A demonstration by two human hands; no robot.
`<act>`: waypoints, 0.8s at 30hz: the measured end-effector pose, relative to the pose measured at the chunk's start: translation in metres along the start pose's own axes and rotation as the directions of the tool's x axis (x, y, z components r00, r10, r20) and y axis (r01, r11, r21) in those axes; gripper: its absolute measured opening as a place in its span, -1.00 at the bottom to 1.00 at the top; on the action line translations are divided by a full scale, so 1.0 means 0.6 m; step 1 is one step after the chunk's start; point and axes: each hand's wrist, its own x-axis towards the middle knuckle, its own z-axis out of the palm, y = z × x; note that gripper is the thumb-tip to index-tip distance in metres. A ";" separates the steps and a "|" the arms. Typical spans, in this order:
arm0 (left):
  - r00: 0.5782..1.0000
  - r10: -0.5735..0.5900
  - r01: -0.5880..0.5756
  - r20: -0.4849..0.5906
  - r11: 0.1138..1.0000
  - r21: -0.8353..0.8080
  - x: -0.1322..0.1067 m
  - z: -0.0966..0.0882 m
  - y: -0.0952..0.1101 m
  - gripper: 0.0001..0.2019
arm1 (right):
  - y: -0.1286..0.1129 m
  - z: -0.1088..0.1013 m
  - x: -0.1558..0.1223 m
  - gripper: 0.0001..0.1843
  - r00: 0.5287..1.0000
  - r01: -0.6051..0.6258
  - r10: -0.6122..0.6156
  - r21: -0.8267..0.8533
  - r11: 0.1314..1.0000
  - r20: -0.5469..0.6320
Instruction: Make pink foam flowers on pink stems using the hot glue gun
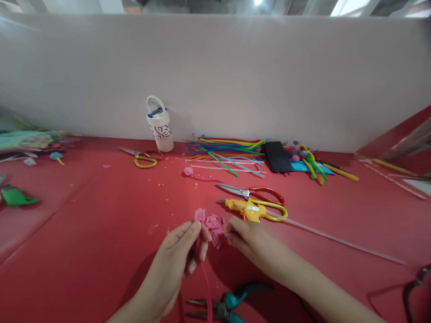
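My left hand (188, 246) is closed on a pink flower stem, pinching it just below its pale pink head (200, 215). The thin red-pink stem (208, 287) hangs down from my fingers toward the lower edge. Just right of it, a small pile of short pink pieces (213, 226) lies on the red table (111, 233). My right hand (240, 231) is pinched at the pile's right side; what its fingertips hold, if anything, is hidden. Beyond that hand lies a yellow glue gun (247, 208) with a long clear glue stick (336, 237).
Scissors (259, 194) lie by the glue gun, other scissors (144, 159) near a white tumbler (160, 128). Pliers (225, 307) sit close in front. Behind are coloured pipe cleaners (225, 150), a finished-looking pink flower (188, 171), a black phone (278, 157) and a grey partition (235, 80).
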 end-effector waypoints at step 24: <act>0.957 -0.240 0.203 0.164 0.955 0.215 -0.020 0.021 -0.005 -0.65 | -0.055 -0.054 -0.042 -0.84 0.994 -0.024 0.084 0.592 0.805 -0.074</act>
